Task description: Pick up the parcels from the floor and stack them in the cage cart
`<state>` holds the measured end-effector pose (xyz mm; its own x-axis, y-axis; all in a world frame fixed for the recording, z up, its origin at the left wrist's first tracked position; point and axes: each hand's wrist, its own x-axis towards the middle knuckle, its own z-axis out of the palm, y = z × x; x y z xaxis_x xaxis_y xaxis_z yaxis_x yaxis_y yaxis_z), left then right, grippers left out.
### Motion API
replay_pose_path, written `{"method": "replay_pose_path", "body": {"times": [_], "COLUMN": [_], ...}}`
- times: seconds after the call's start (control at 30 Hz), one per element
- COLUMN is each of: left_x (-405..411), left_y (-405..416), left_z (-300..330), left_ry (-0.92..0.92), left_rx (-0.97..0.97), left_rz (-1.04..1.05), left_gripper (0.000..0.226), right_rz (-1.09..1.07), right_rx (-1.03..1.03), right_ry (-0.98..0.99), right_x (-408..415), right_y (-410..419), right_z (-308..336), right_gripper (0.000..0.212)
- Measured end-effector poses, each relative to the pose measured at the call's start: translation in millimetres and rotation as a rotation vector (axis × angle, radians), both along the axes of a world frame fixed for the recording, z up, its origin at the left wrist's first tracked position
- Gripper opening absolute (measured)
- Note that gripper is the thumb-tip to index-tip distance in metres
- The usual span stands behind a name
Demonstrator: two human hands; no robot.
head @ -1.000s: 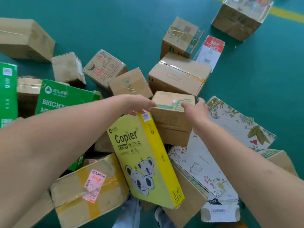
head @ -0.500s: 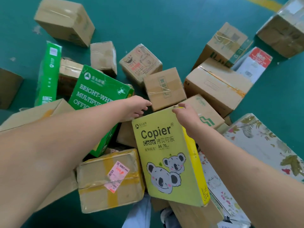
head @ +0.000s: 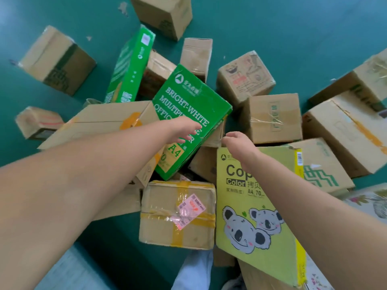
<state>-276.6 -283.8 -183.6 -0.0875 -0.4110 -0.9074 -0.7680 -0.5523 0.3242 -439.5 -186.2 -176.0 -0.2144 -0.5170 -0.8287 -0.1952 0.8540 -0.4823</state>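
Head view: left hand [head: 184, 130] over glossy green carton [head: 188, 114]; right hand [head: 236, 141] curled.

On the floor: 2 green paper boxes [head: 188, 120], 1 yellow koala copier box [head: 257, 216], roughly 12 plain cardboard parcels [head: 178, 214].

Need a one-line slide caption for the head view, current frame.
Both hands, left hand and right hand, reach over the green paper box and yellow koala copier box amid parcels on the teal floor.
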Motion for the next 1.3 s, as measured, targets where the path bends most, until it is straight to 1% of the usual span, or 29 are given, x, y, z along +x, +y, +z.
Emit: {"method": "replay_pose_path", "body": {"times": [0.07,0.2,0.3,0.4,0.43,0.53,0.67,0.77,0.9,0.97,1.1,1.17,1.3], "left_x": [24,71,108,146,158,200,254,288,313,315,305,297,292], "left_y": [6,27,59,95,105,130,144,145,156,169,191,201,212], "left_z": [2,13,32,60,71,103,122,111,69,43,-1,-12,-27], "left_ry": [0.009,0.038,0.060,0.101,0.110,0.104,0.061,-0.005,-0.081,-0.106,-0.072,-0.052,-0.045], "left_rx": [-0.010,-0.030,-0.075,-0.096,-0.108,-0.122,-0.137,-0.108,-0.036,0.023,0.058,0.085,0.078], "left_rz": [0.065,0.166,0.254,0.362,0.397,0.477,0.507,0.495,0.443,0.403,0.375,0.370,0.349], "left_gripper": [0.048,0.048,0.036,0.022,0.022,0.032,0.044,0.046,0.044,0.044,0.047,0.046,0.042], "right_rz": [0.052,0.145,0.221,0.297,0.322,0.391,0.451,0.392,0.362,0.324,0.313,0.302,0.278], "right_rx": [-0.009,-0.010,-0.007,-0.009,0.001,0.021,-0.009,0.000,0.060,0.135,0.197,0.233,0.270], "right_ry": [-0.005,-0.016,-0.048,-0.039,-0.038,-0.042,-0.022,-0.058,-0.017,-0.013,0.011,0.040,0.055], "right_x": [21,64,92,119,125,150,185,211,236,244,245,237,230], "right_y": [0,10,29,59,67,81,81,77,80,94,123,135,156], "right_z": [1,8,18,46,53,79,101,94,57,35,7,-7,-19], "right_gripper": [0.044,0.042,0.041,0.026,0.028,0.042,0.041,0.037,0.038,0.037,0.040,0.043,0.038]}}
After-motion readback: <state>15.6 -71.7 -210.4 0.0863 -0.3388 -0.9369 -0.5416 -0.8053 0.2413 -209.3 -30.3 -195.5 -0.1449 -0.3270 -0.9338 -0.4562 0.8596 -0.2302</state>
